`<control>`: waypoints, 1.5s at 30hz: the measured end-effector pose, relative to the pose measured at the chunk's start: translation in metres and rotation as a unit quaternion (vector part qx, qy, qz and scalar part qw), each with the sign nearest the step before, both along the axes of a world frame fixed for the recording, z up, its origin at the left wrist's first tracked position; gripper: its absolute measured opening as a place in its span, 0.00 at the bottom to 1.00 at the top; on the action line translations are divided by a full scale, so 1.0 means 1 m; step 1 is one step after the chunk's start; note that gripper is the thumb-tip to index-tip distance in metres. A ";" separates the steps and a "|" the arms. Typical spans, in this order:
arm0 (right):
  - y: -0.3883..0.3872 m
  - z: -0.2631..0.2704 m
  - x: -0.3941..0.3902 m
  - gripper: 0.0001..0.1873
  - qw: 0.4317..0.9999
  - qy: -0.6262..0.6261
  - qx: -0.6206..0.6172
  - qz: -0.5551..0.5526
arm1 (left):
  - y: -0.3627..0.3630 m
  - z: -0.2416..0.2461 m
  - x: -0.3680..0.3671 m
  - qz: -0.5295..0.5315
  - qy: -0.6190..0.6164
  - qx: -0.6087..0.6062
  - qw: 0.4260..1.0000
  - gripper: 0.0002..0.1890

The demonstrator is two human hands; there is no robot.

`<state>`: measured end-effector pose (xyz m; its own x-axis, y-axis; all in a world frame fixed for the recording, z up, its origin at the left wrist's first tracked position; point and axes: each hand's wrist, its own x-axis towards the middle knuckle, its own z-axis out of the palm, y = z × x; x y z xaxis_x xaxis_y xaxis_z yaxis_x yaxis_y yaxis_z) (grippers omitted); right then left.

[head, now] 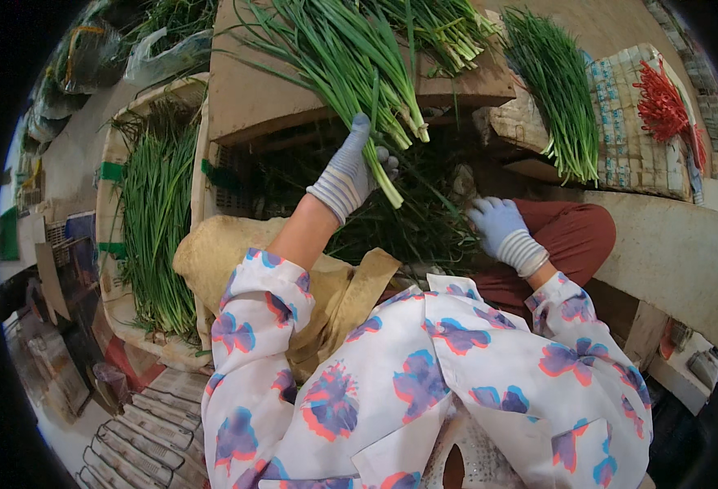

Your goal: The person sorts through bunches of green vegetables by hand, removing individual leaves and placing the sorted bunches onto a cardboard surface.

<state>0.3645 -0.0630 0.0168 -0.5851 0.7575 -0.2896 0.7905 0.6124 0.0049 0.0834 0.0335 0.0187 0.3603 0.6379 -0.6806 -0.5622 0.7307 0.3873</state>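
My left hand point(356, 168), in a striped grey-blue knit glove, grips a few garlic chives point(386, 180) near their pale cut ends, thumb on top. Their green leaves run up over a board point(261, 116), where more chives point(359, 67) lie with their ends past the front edge. Lower on the right, my right hand point(499, 226), in a matching glove, hovers beside my bent knee point(579, 235). Its fingers are loosely bent and apart, with nothing visible in them. Below both hands is a dark heap of loose green leaves point(407, 232).
At left, a crate point(107, 202) holds a long pile of chives point(157, 226). Another bunch point(551, 91) rests at right near a woven, printed package point(621, 134) with red ties point(661, 101). A tan cloth point(236, 244) lies by my left arm. Plastic bags point(166, 58) stand at upper left.
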 end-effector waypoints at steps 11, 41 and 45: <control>0.056 -0.009 -0.146 0.14 0.366 0.692 -0.439 -0.442 | -0.007 -0.003 -0.005 -0.075 -0.035 0.087 0.993 0.22; 0.133 0.043 -0.095 0.15 0.938 0.219 0.104 -0.247 | 0.029 0.019 -0.026 0.019 -0.022 0.107 0.994 0.20; 0.093 0.098 -0.110 0.08 0.894 0.359 0.241 -0.120 | 0.020 0.019 -0.031 0.024 -0.028 0.160 0.986 0.24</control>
<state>0.2549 0.0296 0.1146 -0.2935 0.8213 0.4891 0.8037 0.4891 -0.3389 0.0526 0.0534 0.0376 0.3562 0.8342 -0.4210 -0.6207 0.5480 0.5607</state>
